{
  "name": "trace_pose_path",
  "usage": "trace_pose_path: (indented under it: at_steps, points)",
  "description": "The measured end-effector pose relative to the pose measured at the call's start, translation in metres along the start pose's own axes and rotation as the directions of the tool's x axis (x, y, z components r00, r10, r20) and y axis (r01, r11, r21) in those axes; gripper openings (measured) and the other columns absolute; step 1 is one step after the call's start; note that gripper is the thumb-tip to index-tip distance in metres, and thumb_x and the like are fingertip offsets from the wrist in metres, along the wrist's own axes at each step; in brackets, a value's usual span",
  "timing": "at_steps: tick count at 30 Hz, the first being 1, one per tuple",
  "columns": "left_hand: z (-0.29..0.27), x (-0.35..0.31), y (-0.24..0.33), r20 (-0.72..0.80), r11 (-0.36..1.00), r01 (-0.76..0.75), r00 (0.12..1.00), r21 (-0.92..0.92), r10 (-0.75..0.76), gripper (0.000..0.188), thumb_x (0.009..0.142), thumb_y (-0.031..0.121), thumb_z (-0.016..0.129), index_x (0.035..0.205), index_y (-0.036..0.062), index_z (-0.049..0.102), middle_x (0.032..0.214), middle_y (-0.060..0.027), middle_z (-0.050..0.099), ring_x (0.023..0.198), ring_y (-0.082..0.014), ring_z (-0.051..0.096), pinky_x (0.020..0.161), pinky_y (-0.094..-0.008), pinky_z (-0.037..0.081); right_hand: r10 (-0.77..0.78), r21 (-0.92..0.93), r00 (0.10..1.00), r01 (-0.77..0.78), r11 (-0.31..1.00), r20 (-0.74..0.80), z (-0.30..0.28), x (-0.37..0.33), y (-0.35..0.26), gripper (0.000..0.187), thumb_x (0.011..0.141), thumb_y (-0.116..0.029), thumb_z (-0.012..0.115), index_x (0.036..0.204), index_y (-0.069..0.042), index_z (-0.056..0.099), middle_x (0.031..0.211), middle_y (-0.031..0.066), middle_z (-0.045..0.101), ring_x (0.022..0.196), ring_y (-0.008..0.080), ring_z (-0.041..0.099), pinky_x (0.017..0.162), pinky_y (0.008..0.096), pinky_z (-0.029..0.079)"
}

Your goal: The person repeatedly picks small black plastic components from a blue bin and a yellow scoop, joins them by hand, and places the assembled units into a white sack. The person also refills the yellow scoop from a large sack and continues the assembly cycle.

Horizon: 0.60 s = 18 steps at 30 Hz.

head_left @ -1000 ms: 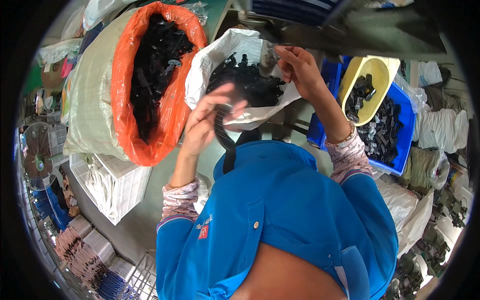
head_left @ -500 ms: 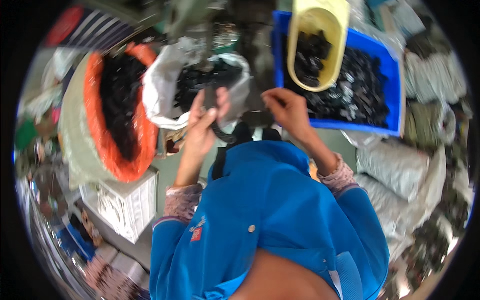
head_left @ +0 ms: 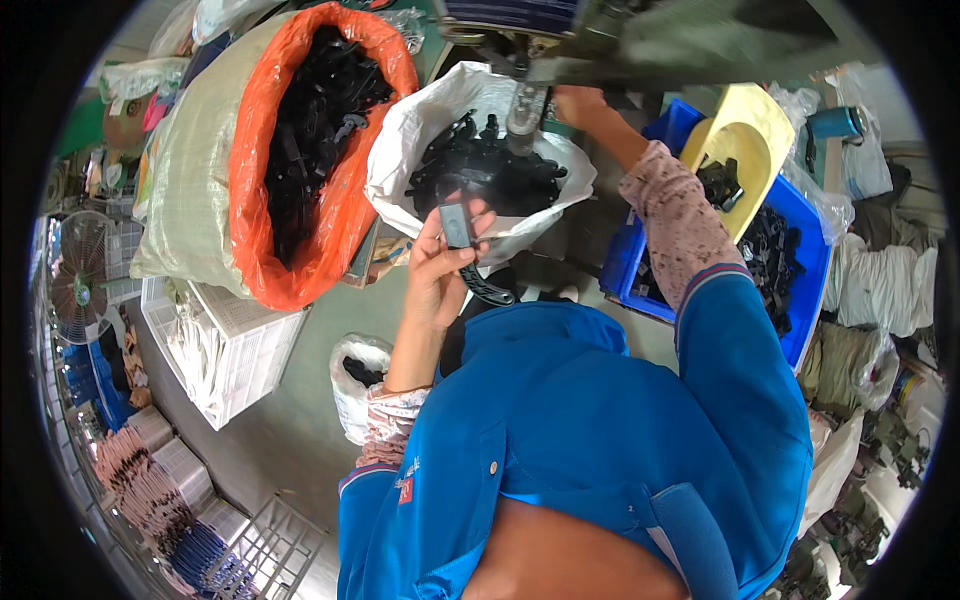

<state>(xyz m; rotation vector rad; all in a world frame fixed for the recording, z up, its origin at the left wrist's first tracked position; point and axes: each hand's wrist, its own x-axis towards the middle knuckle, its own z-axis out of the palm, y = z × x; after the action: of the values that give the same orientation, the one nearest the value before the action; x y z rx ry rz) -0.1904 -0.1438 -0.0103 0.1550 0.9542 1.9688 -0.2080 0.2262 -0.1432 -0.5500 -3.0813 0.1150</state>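
Observation:
My left hand (head_left: 440,270) is closed on a black curved plastic handle (head_left: 487,289) with a flat grey rectangular end, held upright in front of a white sack. Inside that white sack (head_left: 385,180) lies a heap of black plastic parts (head_left: 485,168). A metal machine head (head_left: 525,115) hangs over the heap. Beside it, my right hand (head_left: 583,107) reaches up next to a dark upright bar. Its fingertips are hidden, so what it touches does not show.
An orange-lined sack (head_left: 245,200) of black parts stands left. At right, a yellow tub (head_left: 770,120) rests on a blue bin (head_left: 817,290) of black pieces. White crates (head_left: 255,360) and a small white bag (head_left: 347,405) are on the floor. A fan (head_left: 82,280) stands far left.
My right hand has moved up and inward, from beside the blue bin to the machine head. My left hand still holds the handle. The whole view has shifted and turned.

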Motion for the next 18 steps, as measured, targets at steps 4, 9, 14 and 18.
trace_pose_path:
  at_steps: [4,9,14,18]
  points:
    - [-0.018,0.009,0.005,-0.019,0.998,0.016,1.000,-0.065,-0.017,0.067,0.076,-0.012,0.054,0.140,0.0057,0.045,0.139,-0.0164,0.052,0.126,-0.0297,0.053,0.092,-0.0384,0.049,-0.316,-0.794,0.885,-0.091,0.601,-0.340,0.028,-0.002,0.046,0.025,0.087,-0.020,0.058,0.108,-0.007,0.066,0.105,0.0174,0.066,0.095,0.0322,0.062,0.086,0.0424,0.049]
    - [-0.019,0.033,0.008,0.052,0.997,0.042,0.998,-0.057,-0.039,0.065,0.078,-0.012,0.054,0.139,0.0052,0.045,0.137,-0.0168,0.053,0.123,-0.0295,0.056,0.089,-0.0378,0.050,-0.182,-0.422,0.918,0.018,0.907,-0.353,0.014,-0.028,0.049,0.024,0.088,-0.018,0.059,0.108,-0.006,0.066,0.103,0.0159,0.066,0.092,0.0300,0.063,0.084,0.0406,0.050]
    - [-0.006,0.053,0.012,0.119,0.992,0.123,0.985,0.007,-0.123,0.062,0.078,-0.010,0.056,0.137,0.0048,0.046,0.134,-0.0149,0.056,0.120,-0.0278,0.058,0.086,-0.0360,0.051,-0.124,-0.293,0.932,0.019,0.956,-0.342,0.001,-0.038,0.050,0.023,0.089,-0.016,0.059,0.107,-0.005,0.066,0.101,0.0145,0.067,0.089,0.0278,0.063,0.082,0.0388,0.050]
    - [-0.004,0.059,0.017,0.100,0.991,0.131,0.987,-0.027,-0.128,0.064,0.076,-0.010,0.059,0.137,0.0028,0.045,0.129,-0.0161,0.058,0.116,-0.0298,0.060,0.085,-0.0334,0.053,-0.071,-0.135,0.948,0.030,0.990,-0.311,-0.011,-0.049,0.056,0.021,0.090,-0.014,0.060,0.107,-0.003,0.067,0.099,0.0133,0.067,0.087,0.0260,0.063,0.080,0.0373,0.051]
